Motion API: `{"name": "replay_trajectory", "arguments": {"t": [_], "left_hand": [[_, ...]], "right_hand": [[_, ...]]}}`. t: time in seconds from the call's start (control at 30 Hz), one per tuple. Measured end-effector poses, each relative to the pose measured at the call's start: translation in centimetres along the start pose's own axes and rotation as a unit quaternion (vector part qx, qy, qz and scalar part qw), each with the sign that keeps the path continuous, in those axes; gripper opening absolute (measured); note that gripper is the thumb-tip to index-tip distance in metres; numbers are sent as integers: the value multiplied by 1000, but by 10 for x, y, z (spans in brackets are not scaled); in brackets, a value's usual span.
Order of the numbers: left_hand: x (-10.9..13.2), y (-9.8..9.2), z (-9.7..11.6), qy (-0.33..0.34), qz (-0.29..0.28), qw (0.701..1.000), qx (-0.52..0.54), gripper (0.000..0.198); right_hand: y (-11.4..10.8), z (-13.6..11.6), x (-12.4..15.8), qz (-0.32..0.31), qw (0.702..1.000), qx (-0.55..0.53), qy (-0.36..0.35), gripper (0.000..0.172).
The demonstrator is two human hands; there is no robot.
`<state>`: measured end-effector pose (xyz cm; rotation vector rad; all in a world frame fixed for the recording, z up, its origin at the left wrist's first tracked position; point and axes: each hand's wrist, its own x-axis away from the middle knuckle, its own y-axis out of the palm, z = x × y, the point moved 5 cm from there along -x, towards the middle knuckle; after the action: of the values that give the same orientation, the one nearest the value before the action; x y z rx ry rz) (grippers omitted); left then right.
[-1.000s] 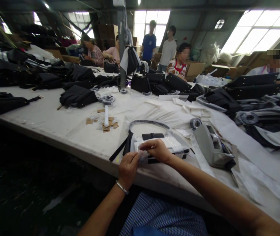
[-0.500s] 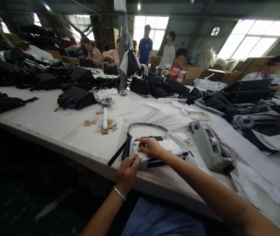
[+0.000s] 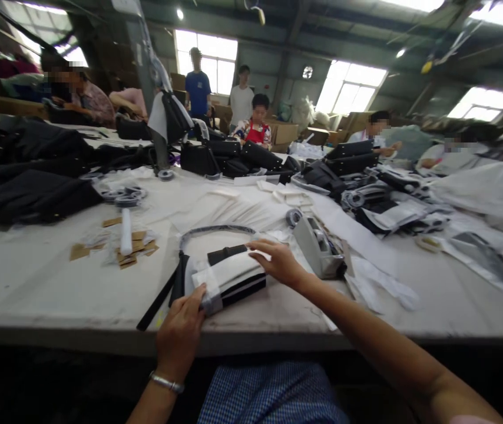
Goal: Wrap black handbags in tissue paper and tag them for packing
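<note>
Black handbag (image 3: 239, 290) lies flat on the tabletop (image 3: 48, 282), close to the near edge, with a sheet of white wrapping paper (image 3: 232, 268) over its top.

Left hand (image 3: 179, 333): at the bag's near-left corner, fingers curled, thumb on a clear strip (image 3: 211, 295) that goes over the paper's end. Can't tell whether it pinches the strip or only presses it.

Right hand (image 3: 280, 263): at the bag's far-right edge, open, fingers spread, tips resting on the paper. It grips nothing.

Around the bag:
- wrapped handle loop (image 3: 216, 229) arches off its far side
- black strap (image 3: 158, 301) runs out from its left end toward the tabletop edge
- grey tape dispenser (image 3: 317, 247) just right of it
- cardboard tags (image 3: 123, 254) well to its left

My read on doing this well:
- use the right hand as the anchor, flat pressure so the paper stays taut across the top
- rub the strip down with the left thumb from the middle out to the corner, so no wrinkle gets trapped
- keep the strap clear of the strip
</note>
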<state>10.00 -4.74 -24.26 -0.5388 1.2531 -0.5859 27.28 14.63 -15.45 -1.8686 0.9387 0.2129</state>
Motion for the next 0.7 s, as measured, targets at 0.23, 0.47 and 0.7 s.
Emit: {"name": "replay_trajectory", "arguments": {"t": [0.23,0.47,0.7], "left_hand": [[1,0,1,52,-25,997,-54,38],[2,3,0,70,-23,995,-71,41],[2,6,-2,68,-19,996,-62,39]], "right_hand": [[-155,123,64,111,906,84,399,11],[-149,166,77,40,800,-106,589,27],[-147,172,75,64,745,-219,627,16]]}}
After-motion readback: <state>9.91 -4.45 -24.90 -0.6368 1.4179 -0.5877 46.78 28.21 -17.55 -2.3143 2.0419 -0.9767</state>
